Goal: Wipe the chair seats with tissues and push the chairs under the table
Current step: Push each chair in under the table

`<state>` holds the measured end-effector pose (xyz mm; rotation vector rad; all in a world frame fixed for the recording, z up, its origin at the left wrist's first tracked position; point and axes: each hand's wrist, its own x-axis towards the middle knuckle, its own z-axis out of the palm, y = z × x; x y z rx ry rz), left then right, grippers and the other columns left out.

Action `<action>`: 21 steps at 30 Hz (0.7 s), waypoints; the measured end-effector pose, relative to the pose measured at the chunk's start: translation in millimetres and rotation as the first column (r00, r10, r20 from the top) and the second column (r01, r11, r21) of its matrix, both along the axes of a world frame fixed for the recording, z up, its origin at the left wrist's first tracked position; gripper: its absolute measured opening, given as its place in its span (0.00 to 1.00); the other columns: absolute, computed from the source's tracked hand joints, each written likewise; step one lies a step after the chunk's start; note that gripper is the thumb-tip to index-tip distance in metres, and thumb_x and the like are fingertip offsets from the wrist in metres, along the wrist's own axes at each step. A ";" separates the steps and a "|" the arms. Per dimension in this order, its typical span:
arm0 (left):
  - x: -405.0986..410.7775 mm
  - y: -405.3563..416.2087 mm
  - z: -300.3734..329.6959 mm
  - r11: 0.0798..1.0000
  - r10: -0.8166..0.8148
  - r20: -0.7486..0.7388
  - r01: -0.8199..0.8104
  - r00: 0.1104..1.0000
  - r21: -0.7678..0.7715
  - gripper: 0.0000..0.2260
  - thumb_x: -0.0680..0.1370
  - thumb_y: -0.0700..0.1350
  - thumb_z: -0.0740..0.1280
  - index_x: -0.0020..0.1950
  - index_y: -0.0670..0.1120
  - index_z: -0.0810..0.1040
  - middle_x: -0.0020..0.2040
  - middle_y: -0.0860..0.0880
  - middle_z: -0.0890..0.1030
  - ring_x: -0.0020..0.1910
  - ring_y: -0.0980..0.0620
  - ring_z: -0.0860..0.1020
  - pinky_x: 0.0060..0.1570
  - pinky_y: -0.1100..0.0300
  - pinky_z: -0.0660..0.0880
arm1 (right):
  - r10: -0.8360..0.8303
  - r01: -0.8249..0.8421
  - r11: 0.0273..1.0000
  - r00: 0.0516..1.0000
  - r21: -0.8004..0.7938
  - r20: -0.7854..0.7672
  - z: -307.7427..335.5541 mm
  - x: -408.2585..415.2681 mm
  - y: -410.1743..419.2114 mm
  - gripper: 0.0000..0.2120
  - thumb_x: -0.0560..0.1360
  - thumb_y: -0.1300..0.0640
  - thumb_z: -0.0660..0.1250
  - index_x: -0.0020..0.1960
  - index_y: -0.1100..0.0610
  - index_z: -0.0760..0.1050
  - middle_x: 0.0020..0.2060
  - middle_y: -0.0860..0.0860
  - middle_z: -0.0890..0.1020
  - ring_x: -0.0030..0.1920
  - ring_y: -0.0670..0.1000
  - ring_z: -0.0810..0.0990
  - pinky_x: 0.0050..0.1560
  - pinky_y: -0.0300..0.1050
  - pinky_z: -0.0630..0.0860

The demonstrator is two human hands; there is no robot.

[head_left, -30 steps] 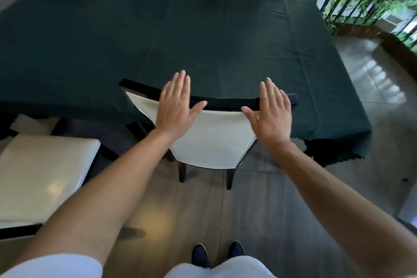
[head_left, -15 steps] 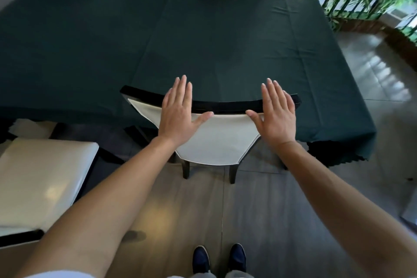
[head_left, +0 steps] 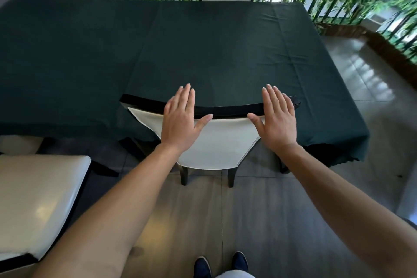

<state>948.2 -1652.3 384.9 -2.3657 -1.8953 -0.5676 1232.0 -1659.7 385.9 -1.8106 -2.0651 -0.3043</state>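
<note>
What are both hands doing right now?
Left hand: open, flat on the chair back, holding nothing.
Right hand: open, flat on it too, holding nothing.

Honestly nothing to read here, no text, labels, brand marks, numbers or signs anywhere I can spot. The dark green cloth on the table is plain, the white chair back with its black top rail has no tag or logo showing, and the white seat off to the side is blank too.
</note>
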 end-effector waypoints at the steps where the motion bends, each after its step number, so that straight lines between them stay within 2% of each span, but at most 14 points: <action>1: -0.8 -0.1 0.0 1.000 -0.001 0.001 0.001 1.000 -0.005 0.40 0.82 0.70 0.49 0.82 0.41 0.58 0.84 0.44 0.57 0.83 0.46 0.55 0.79 0.46 0.56 | -0.001 0.001 1.000 1.000 -0.007 0.002 0.7 -1.0 -0.8 0.39 0.83 0.34 0.50 0.81 0.63 0.61 0.80 0.59 0.64 0.82 0.58 0.60 0.82 0.56 0.53; 15: 0.6 -2.9 -2.3 0.999 0.026 -0.023 -0.026 0.999 0.019 0.40 0.82 0.70 0.49 0.82 0.41 0.58 0.83 0.44 0.59 0.83 0.45 0.55 0.79 0.46 0.56 | -0.013 0.014 0.989 1.000 -0.144 0.008 11.1 -2.1 -7.8 0.40 0.82 0.33 0.46 0.81 0.62 0.60 0.81 0.58 0.64 0.83 0.57 0.57 0.83 0.56 0.47; 19: 1.5 -3.7 -1.7 0.999 0.047 -0.034 -0.046 0.998 0.021 0.38 0.82 0.69 0.52 0.81 0.42 0.61 0.82 0.45 0.63 0.82 0.45 0.58 0.79 0.46 0.57 | 0.037 -0.044 0.981 0.999 -0.190 -0.038 16.6 2.0 -9.4 0.35 0.84 0.36 0.52 0.80 0.61 0.63 0.80 0.56 0.66 0.82 0.56 0.56 0.83 0.55 0.45; 21: 2.0 -5.8 2.1 0.999 0.039 -0.039 -0.038 0.999 0.024 0.36 0.82 0.69 0.52 0.79 0.44 0.66 0.80 0.45 0.66 0.81 0.44 0.61 0.79 0.45 0.57 | 0.055 -0.079 0.975 0.992 -0.209 -0.118 23.1 4.1 -9.2 0.31 0.84 0.39 0.57 0.79 0.59 0.67 0.78 0.54 0.68 0.82 0.55 0.58 0.83 0.55 0.45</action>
